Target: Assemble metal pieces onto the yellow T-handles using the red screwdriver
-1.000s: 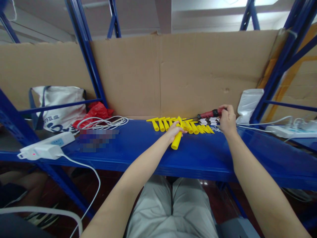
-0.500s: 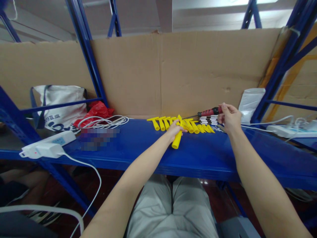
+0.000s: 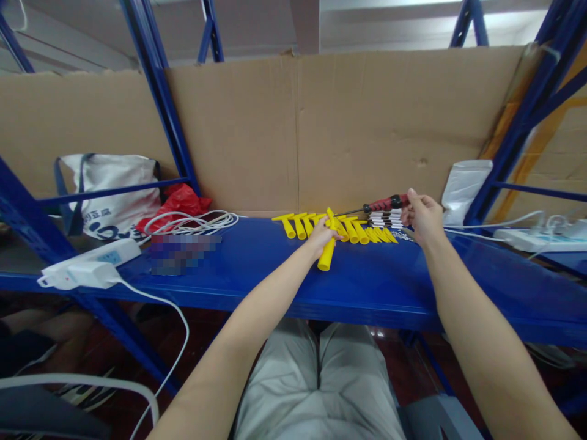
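Note:
My left hand [image 3: 323,236] is closed around a yellow T-shaped plastic handle [image 3: 326,255], its round end pointing toward me. In my right hand [image 3: 422,217] is the end of a screwdriver [image 3: 384,204] with a red and black grip, held between thumb and fingers. Its shaft runs left to the head of the yellow piece; the tip's exact contact is too small to make out. Behind my left hand lies a row of several similar yellow T-shaped handles [image 3: 288,227]. To their right are several flat yellow pieces [image 3: 380,236] and stacked black-and-white items [image 3: 384,219].
Small silvery bits [image 3: 403,234] lie on the blue shelf [image 3: 257,263] below my right hand. On the left are a white power strip [image 3: 94,263], a coiled white cable [image 3: 197,223], a red plastic bag [image 3: 180,205] and a cloth bag [image 3: 110,189]. Cardboard [image 3: 238,134] stands behind.
The screwdriver's handle has tilted up slightly and shifted a little left with my right hand. My left hand keeps its hold on the yellow handle; the view has shifted slightly.

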A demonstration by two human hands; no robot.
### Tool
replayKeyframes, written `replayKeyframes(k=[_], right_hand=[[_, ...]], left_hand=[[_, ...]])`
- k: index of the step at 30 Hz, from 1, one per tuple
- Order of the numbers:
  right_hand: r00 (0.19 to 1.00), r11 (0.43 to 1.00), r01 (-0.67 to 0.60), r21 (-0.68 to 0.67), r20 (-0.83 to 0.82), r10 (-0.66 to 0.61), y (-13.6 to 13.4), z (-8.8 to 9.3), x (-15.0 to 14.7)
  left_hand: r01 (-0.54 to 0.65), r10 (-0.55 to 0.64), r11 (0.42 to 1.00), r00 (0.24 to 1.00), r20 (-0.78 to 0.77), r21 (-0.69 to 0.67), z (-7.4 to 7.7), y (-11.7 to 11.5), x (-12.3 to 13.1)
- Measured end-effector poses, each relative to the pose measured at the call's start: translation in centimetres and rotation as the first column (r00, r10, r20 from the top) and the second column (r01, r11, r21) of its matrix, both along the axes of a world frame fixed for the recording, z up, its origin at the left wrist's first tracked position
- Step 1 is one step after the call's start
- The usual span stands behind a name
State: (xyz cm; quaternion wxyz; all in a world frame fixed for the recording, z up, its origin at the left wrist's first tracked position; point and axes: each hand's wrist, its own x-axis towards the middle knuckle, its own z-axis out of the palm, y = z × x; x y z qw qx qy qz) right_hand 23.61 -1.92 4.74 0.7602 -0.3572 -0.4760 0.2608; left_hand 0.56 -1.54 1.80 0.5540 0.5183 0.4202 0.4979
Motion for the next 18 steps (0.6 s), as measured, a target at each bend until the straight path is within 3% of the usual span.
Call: replayKeyframes(k=[6, 14, 18], right_hand=[[0.999, 0.998, 0.040, -0.051, -0.005, -0.041, -0.2, 0.0, -0.2], [0.984, 0.984, -0.168, -0.061, -0.070, 0.164, -1.1, 0.7, -0.7], [0.986, 0.986, -0.156, -0.053, -0.062, 0.153, -0.8, 0.6, -0.7]], left_hand=[[-0.006, 0.006, 1.000, 1.000, -0.012, 0.003, 0.1, -0.1, -0.1], [-0.036, 0.036, 0.999, 0.999, -0.027, -0.018, -0.1, 0.2, -0.2], [-0.054, 0.054, 0.998, 0.998, -0.023, -0.018, -0.2, 0.4, -0.3]])
